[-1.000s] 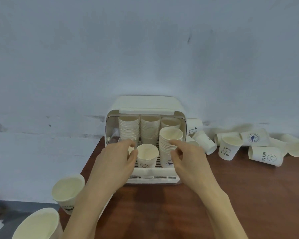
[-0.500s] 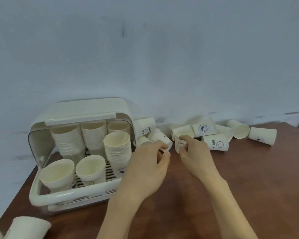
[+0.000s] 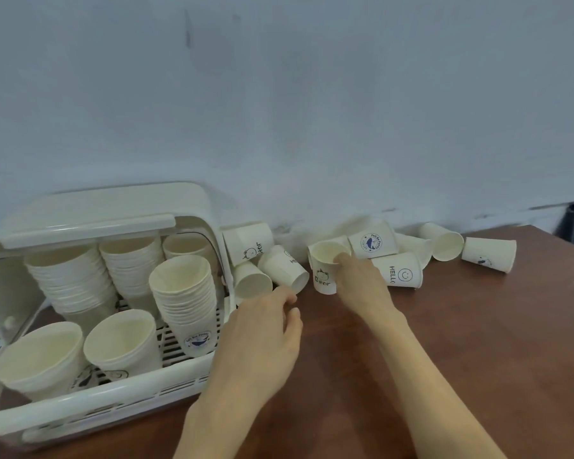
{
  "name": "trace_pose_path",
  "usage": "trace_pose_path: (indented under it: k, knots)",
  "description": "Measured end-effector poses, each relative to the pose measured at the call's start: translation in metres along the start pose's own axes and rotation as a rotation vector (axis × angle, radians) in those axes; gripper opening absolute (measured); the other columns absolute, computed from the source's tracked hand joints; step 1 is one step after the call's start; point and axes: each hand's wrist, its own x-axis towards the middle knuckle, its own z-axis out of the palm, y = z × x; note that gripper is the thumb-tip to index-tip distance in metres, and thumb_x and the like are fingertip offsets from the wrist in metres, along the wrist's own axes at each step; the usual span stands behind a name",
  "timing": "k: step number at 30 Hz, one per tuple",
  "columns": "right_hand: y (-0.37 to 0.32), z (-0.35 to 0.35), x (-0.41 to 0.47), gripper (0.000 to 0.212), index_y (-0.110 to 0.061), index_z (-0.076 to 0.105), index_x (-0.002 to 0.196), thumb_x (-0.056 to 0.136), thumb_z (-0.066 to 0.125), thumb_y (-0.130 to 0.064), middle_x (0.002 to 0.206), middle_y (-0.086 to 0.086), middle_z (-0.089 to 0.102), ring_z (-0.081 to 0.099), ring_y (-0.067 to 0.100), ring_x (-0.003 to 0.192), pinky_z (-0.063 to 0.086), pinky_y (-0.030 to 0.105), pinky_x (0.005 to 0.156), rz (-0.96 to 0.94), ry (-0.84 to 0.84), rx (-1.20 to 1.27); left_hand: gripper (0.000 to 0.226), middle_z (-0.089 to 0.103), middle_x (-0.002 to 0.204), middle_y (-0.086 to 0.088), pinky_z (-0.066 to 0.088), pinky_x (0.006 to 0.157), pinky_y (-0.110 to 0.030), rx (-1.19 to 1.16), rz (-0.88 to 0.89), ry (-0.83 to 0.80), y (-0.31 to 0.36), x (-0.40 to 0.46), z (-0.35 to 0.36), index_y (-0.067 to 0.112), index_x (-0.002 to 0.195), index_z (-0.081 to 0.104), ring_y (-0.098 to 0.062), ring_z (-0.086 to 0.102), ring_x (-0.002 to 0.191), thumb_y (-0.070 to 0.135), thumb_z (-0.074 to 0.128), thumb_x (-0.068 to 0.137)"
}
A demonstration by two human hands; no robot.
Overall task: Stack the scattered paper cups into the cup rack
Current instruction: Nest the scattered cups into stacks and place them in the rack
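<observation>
Head view: brown table (image 3: 478, 342) against a pale wall (image 3: 312, 94), seen from above and behind both forearms.
Cup rack: cream cup rack (image 3: 90, 402) at the left end of the table, its lid (image 3: 90, 210) raised; inside stand tall stacks of paper cups, the nearest being a front stack (image 3: 184, 299), with two shorter stacks at the front left.
Right hand: right hand (image 3: 362, 279) pinches the upright "Bear" cup (image 3: 325, 270) at its rim, one fingertip over the lip; the cup's base is on the table.
Left hand: left hand (image 3: 262, 336) relaxed, palm down, grasping nothing; its fingertips lie just beside a tipped cup (image 3: 284, 270) near the rack's right side.
Scattered cups: more cups lie on their sides along the wall, among them a "HELLO" cup (image 3: 400, 271) touching the right hand's far side, and a far cup (image 3: 489, 258) well apart to the right.
</observation>
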Motion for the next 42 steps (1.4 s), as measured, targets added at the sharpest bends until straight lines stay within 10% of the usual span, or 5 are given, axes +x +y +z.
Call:
trace_pose_path:
  k: [10,22,32,42]
  knots:
    - [-0.008,-0.030,-0.008,0.005,-0.013,0.047,0.088,0.088,0.044,-0.009,0.093,0.013,0.058,0.047,0.032,0.078,0.037,0.034,0.063,-0.014,0.025,0.060,0.027,0.058,0.088,0.013,0.048,0.080,-0.030,0.125,-0.047,-0.099,-0.008,-0.004,0.015,0.032,0.119,0.057,-0.009,0.057,0.090,0.036,0.046,0.095]
    - [0.060,-0.107,-0.017,0.028,-0.013,0.060,0.111,0.086,0.048,-0.011,0.099,0.010,0.055,0.055,0.033,0.099,0.041,0.032,0.072,0.247,0.017,0.062,0.032,0.066,0.110,-0.001,0.050,0.088,-0.040,0.110,0.047,-0.246,0.039,0.098,0.092,0.028,0.113,0.061,-0.025,0.060,0.104,0.026,0.040,0.090]
    - [0.082,-0.115,-0.020,0.026,-0.016,0.058,0.112,0.087,0.052,-0.014,0.100,0.004,0.049,0.046,0.026,0.087,0.039,0.031,0.072,0.354,-0.037,0.124,0.054,0.059,0.110,-0.007,0.035,0.066,-0.033,0.727,0.457,-0.254,0.113,0.196,0.136,0.025,0.137,0.036,-0.030,0.059,0.100,0.004,0.043,0.089]
    - [0.079,-0.110,-0.020,0.026,-0.018,0.055,0.113,0.087,0.051,-0.017,0.105,0.007,0.047,0.044,0.026,0.085,0.040,0.032,0.073,0.352,-0.068,0.142,0.028,0.059,0.117,-0.006,0.037,0.072,-0.031,0.926,0.456,-0.344,0.120,0.200,0.134,0.016,0.113,0.058,-0.027,0.058,0.107,0.003,0.046,0.090]
